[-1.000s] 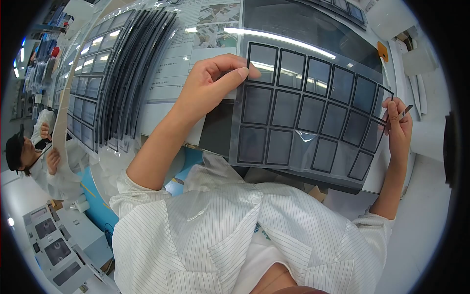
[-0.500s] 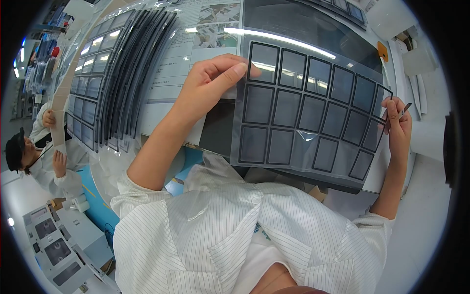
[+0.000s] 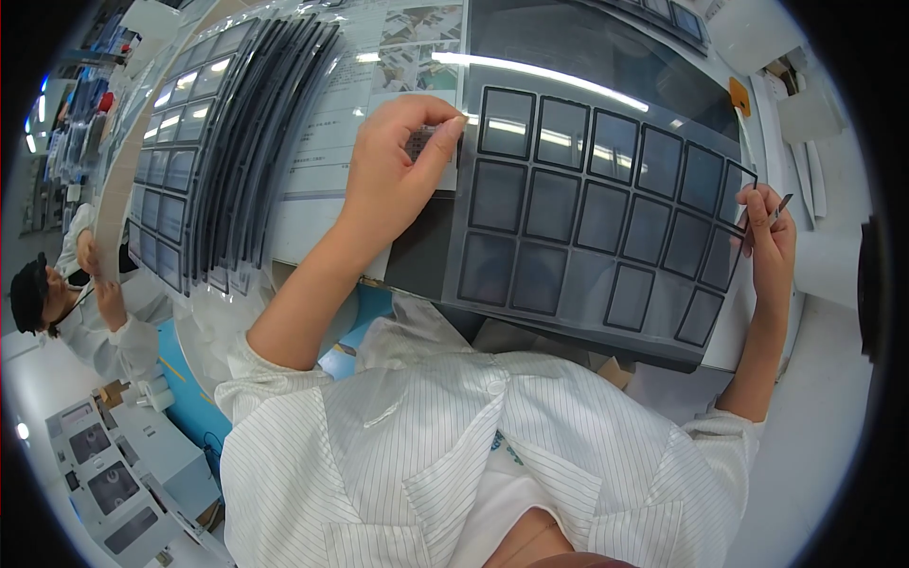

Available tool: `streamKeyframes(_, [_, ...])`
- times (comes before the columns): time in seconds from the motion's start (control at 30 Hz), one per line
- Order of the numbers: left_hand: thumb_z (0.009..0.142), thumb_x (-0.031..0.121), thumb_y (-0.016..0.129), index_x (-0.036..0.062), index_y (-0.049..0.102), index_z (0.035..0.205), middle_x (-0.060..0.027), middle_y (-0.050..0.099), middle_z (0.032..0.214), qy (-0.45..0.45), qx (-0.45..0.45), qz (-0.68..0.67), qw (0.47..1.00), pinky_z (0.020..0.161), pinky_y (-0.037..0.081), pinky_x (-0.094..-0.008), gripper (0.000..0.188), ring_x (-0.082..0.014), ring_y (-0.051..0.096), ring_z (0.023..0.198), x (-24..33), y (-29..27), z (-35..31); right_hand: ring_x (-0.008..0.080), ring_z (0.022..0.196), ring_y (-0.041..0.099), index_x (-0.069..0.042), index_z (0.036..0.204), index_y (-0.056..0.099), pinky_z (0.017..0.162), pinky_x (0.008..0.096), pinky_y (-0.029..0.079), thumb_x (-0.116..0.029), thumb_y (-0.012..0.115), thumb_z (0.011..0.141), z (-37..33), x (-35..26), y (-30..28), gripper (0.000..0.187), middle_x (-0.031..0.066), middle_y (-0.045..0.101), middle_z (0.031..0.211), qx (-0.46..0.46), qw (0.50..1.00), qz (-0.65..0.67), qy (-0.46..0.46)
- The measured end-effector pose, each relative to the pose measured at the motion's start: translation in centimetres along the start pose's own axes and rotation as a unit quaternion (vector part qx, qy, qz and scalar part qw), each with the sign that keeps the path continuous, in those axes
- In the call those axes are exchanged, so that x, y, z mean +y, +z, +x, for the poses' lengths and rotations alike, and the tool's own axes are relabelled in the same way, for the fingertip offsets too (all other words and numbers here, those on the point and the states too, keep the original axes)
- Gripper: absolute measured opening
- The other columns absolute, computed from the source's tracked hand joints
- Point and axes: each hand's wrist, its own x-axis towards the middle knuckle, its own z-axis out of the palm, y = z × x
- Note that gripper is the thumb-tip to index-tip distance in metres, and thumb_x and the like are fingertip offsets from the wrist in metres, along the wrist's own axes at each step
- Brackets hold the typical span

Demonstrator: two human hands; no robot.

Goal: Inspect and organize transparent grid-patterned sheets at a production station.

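A clear plastic sheet [image 3: 587,284] with rows of black-framed rectangular panels [image 3: 551,201] lies over a dark mat [image 3: 417,248]. One place in its nearest row has no black frame. At the sheet's upper left edge, my left hand [image 3: 393,175] is closed, thumb and forefinger tips pinched together; whatever is between them is too thin to make out. My right hand [image 3: 769,232] grips the sheet's right edge. A slim, pointed metal tool [image 3: 782,204] sticks out from between its fingers; its exact kind is unclear.
Left of my left arm leans a stack of similar framed sheets [image 3: 251,142]. A printed paper with photos [image 3: 417,47] lies under clear plastic beyond my left hand. More framed sheets [image 3: 672,14] sit at the far right. Another person [image 3: 90,284] works at the left.
My left fingers have come out from under the sheet and now pinch at its edge, slightly farther left. The sheet's left side lies flatter on the mat. My right hand has hardly moved.
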Motion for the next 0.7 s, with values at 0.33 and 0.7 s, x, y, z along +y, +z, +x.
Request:
streamKeyframes(0.33, [0.075,0.012,0.070,0.0094,0.064,0.084,-0.0042,0.060,0.088,0.141,-0.015,0.150,0.978,0.076,0.039,-0.0341,0.011,-0.0240,0.054,0.085,0.1,0.7,0.8,-0.0013,0.048,0.042,-0.009,0.092,0.060,0.043,0.0129,0.029,-0.038,0.051,0.094,0.1,0.5,-0.2,0.030,-0.0070,0.044,0.061,-0.006,1.000,-0.001,0.016])
streamKeyframes(0.7, [0.070,0.016,0.075,0.0083,0.064,0.075,-0.0037,0.057,0.081,0.099,-0.035,0.122,0.987,0.066,0.041,-0.0332,0.014,-0.0218,0.051,0.075,-1.0,1.1,1.8,-0.0008,0.047,0.036,-0.010,0.090,0.059,0.044,0.0133,0.031,-0.038,0.051,0.094,0.2,0.2,0.0,0.030,-0.0073,0.041,0.059,-0.010,1.000,-0.008,0.022])
